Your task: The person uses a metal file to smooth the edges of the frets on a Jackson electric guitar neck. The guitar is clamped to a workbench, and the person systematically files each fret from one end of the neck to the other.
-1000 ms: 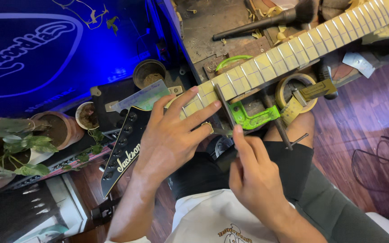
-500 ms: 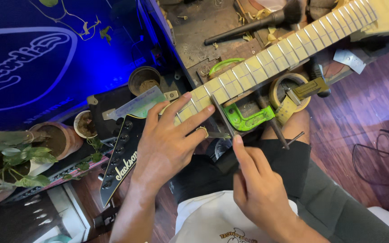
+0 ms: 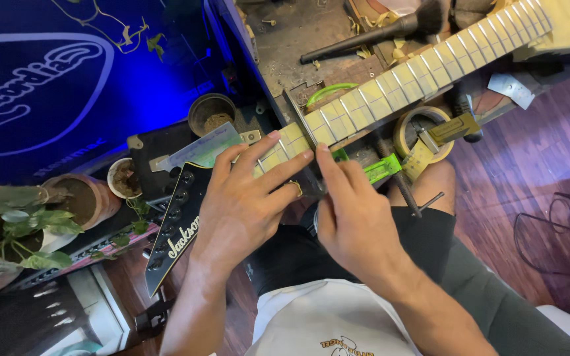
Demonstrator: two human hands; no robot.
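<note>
A person is looking down at a guitar neck (image 3: pixel 390 92) lying slantwise across their lap and a cluttered bench (image 3: pixel 298 39). The left hand (image 3: pixel 245 198) is lying flat on the neck's lower frets beside the black headstock (image 3: pixel 176 227), fingers spread and pressing down. The right hand (image 3: pixel 351 217) is sitting just beside it, index finger pointing onto the fretboard, other fingers curled; whether it is gripping anything cannot be told. Pale tape is covering the fretboard between frets. A tape roll (image 3: pixel 420 135), a green clamp (image 3: pixel 380 168) and a black brush (image 3: pixel 377 33) are lying near. Potted plants (image 3: pixel 28 224) are standing at the left.
</note>
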